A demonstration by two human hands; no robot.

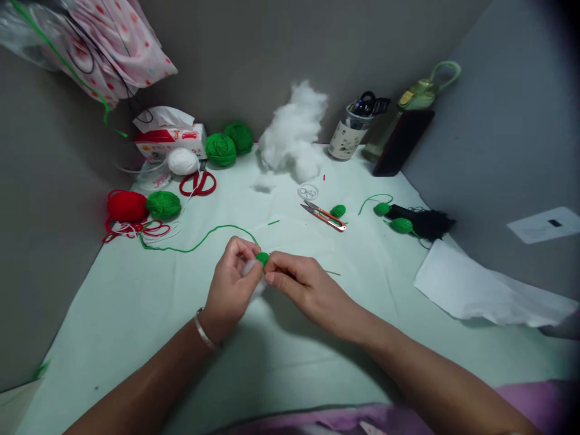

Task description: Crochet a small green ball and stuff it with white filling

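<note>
A small green crocheted piece [262, 259] is pinched between the thumb and fingers of my left hand [235, 278]. White stuffing [258, 289] bulges out under that hand's fingers. My right hand [301, 281] is closed, its thumb and forefinger pressed together at the right edge of the piece. Beyond its knuckles a thin metal rod [333, 273] shows; whether the hand holds it is hidden. From the piece, a green yarn strand [217, 229] curves left across the cloth. Orange-handled thread snips [324, 216] lie beyond my right hand, beside a green crocheted oval [338, 211].
Left are red yarn [127, 206], green yarn balls [221, 149], red-handled scissors [198, 183] and a tissue box [171, 141]. Fluffy stuffing [292, 133], a pen cup [347, 136], a bottle [385, 130] and a phone [405, 143] stand behind. Right lie black yarn [428, 223] and white paper [480, 284].
</note>
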